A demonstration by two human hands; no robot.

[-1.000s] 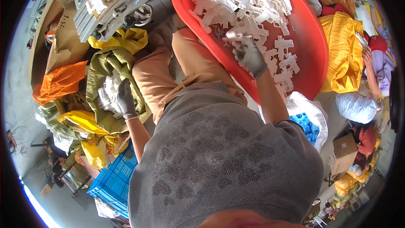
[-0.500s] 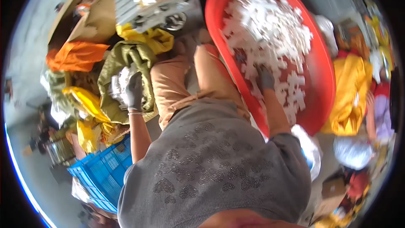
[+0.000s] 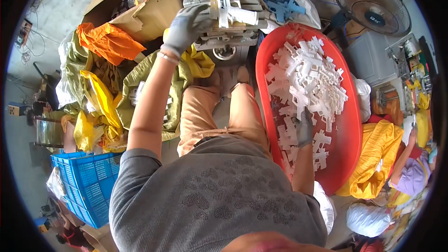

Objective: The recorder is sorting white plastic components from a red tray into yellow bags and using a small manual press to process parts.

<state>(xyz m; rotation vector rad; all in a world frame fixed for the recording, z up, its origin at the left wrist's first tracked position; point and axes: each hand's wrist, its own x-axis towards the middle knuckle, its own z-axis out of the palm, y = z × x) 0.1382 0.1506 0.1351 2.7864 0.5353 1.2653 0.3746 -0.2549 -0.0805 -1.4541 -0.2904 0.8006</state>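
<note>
My left hand [image 3: 184,30], in a grey glove, reaches forward to the machine [image 3: 219,37]. Its fingers are stretched out beside a white plastic toy pistol [image 3: 238,15] lying on the machine's bed; I see nothing held in them. To my right, my right hand [image 3: 304,129], also gloved, is down in the red tub [image 3: 355,144] among white toy pistol pieces [image 3: 310,67]. The fingers there are drawn together against the pieces, and what they grip, if anything, is hidden. More white pieces [image 3: 136,94] lie in the olive sack [image 3: 175,95] by my left knee.
A blue crate [image 3: 88,182] stands at the near left. An orange cloth [image 3: 109,42] hangs by a cardboard box [image 3: 154,11]. Beyond the tub are a standing fan [image 3: 373,7] and a sack with blue pieces [image 3: 284,7]. Another person [image 3: 410,172] sits at the far right.
My left hand has left the olive sack and moved forward to the machine. My right hand stays in the tub. The view has tilted up, showing more of the machine and fan.
</note>
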